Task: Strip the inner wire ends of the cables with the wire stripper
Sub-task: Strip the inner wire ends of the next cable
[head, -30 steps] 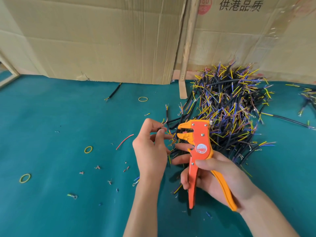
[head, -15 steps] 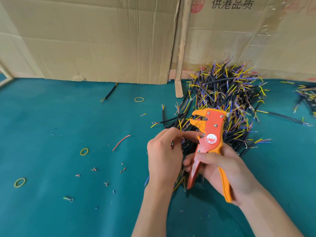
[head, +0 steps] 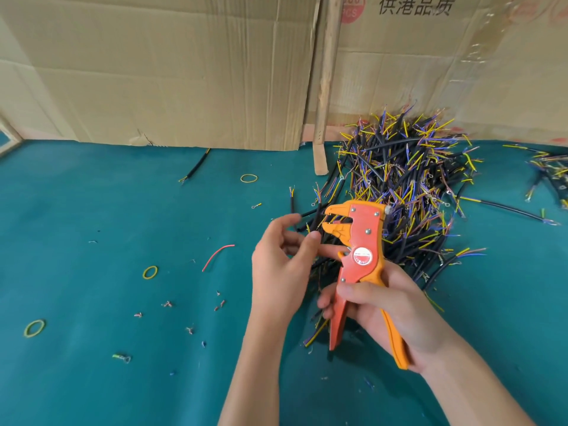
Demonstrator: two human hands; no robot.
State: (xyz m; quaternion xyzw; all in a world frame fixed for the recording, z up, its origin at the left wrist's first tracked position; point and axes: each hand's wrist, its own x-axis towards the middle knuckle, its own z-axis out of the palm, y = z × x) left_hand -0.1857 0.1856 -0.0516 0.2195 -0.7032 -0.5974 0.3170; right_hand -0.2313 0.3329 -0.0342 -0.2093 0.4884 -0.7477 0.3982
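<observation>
A teal work surface (head: 92, 210) is stretching out in front of flattened cardboard sheets (head: 184, 72) standing as a backdrop, with a wooden stick (head: 325, 87) leaning between them. On it, one big pile of cables (head: 408, 186) is lying just behind the hands, and a smaller heap (head: 550, 173) is showing at the far right edge. The right hand (head: 387, 305) is gripping one wire stripper (head: 359, 259) by its two handles, its mouth standing open and pointing left. The left hand (head: 282, 272) is hovering just beside that mouth with fingers loosely spread; whether it is pinching a cable I cannot tell, though a black cable (head: 313, 219) is crossing right in front of the tool.

This seems to be the feeding step: next, an inner wire end needs guiding squarely into the mouth before the handles are squeezed.

Counting the rest: three yellow rubber bands (head: 150, 272), one loose red wire (head: 216, 255), one stray black cable (head: 196, 166) by the cardboard, and scattered insulation bits (head: 167, 303) too small to count.
</observation>
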